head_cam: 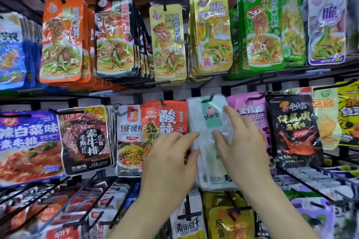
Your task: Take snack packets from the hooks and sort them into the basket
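Left hand (169, 163), right hand (242, 153), fingers (235, 115) spread, just touching white packets (196, 118); probably light, floppy, slick, so pinch near hook (210, 97).

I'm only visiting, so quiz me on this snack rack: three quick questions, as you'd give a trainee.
1. True or false: the right hand rests on the white plastic packets with a mint-green label.
2. What colour are the packets hanging just right of those? A pink, B blue, C orange.
3. Does the left hand hold a basket?
Key: 1 true. 2 A, the pink plastic packets. 3 No; no basket shows.
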Available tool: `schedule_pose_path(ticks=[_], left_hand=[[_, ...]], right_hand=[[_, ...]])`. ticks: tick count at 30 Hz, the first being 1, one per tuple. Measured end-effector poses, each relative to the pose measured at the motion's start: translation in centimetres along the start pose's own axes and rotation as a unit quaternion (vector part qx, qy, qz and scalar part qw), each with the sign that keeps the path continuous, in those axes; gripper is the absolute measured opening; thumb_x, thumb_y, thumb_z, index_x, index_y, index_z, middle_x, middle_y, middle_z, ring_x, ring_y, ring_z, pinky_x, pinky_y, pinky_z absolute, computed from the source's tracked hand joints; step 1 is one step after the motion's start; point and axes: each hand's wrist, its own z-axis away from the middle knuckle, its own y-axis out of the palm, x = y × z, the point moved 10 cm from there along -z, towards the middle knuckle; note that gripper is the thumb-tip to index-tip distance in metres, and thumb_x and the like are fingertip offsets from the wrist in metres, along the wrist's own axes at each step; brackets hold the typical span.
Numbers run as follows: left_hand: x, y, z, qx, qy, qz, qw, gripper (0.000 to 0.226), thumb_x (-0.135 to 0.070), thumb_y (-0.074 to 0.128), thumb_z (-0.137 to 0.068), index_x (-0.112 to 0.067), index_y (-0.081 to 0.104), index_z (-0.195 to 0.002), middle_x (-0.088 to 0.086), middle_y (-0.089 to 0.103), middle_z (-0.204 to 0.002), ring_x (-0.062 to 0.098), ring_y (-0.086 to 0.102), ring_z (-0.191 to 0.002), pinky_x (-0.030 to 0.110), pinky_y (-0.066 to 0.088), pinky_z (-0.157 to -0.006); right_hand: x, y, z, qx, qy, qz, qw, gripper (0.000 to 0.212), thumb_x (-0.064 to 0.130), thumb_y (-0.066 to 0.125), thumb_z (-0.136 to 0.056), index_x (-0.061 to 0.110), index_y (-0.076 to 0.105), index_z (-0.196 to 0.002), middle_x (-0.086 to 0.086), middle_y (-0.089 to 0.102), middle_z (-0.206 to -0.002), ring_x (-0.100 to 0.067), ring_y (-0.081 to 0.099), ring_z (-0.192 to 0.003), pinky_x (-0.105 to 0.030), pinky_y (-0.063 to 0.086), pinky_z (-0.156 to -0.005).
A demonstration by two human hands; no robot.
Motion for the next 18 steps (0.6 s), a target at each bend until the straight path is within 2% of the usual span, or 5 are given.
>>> schedule_pose_path(ticks=[3, 5, 7, 14, 18], left_hand=[[1.1, 0.6, 0.3, 0.013, 0.038, -0.063, 0.997, 0.048, -0.029, 0.073, -0.079, -0.023, 0.061, -0.125, -0.003, 0.056, -0.133, 0.022, 0.044, -0.118, 0.041, 0.041, -0.1], [1.2, 1.6, 0.2, 0.064, 0.045, -0.102, 0.992, 0.051, -0.048, 0.055, -0.085, -0.029, 0.051, -0.133, -0.003, 0.044, -0.146, 0.023, 0.037, -0.129, 0.051, 0.041, -0.1], [1.0, 2.9, 0.1, 0.115, 0.051, -0.161, 0.979, 0.062, -0.061, 0.043, -0.082, -0.032, 0.044, -0.137, 0.001, 0.04, -0.15, 0.024, 0.033, -0.132, 0.05, 0.038, -0.1], [-0.5, 4.5, -0.8, 0.141, 0.07, -0.253, 0.955, 0.104, -0.072, 0.073, -0.056, -0.019, 0.044, -0.141, 0.017, 0.029, -0.155, 0.031, 0.027, -0.139, 0.057, 0.019, -0.103], [-1.3, 5.7, -1.8, 0.164, 0.077, -0.25, 0.951, 0.102, -0.068, 0.057, -0.079, -0.029, -0.004, -0.151, 0.012, -0.026, -0.157, 0.025, -0.031, -0.14, 0.051, -0.018, -0.109]], right_hand=[[0.3, 1.1, 0.0, 0.043, -0.007, 0.101, 0.994, 0.055, 0.037, 0.057, -0.092, 0.021, 0.04, -0.142, -0.007, 0.052, -0.109, -0.026, 0.054, -0.075, -0.032, 0.039, -0.058], [0.7, 0.9, 0.0, 0.023, -0.03, 0.142, 0.989, 0.052, 0.037, 0.064, -0.086, 0.016, 0.051, -0.132, -0.006, 0.053, -0.093, -0.024, 0.05, -0.069, -0.027, 0.032, -0.05], [1.1, 0.4, 0.0, -0.016, -0.057, 0.161, 0.985, 0.049, 0.035, 0.071, -0.08, 0.014, 0.06, -0.123, -0.007, 0.049, -0.086, -0.025, 0.046, -0.073, -0.028, 0.032, -0.051], [1.3, -0.1, 0.2, -0.009, -0.09, 0.134, 0.987, 0.041, 0.025, 0.074, -0.077, 0.012, 0.066, -0.115, -0.002, 0.035, -0.084, -0.018, 0.034, -0.074, -0.026, 0.028, -0.046], [0.2, 1.0, 0.7, 0.055, -0.115, 0.102, 0.987, 0.037, 0.019, 0.071, -0.078, 0.009, 0.065, -0.113, -0.003, 0.047, -0.084, -0.019, 0.042, -0.055, -0.026, 0.031, -0.043]])
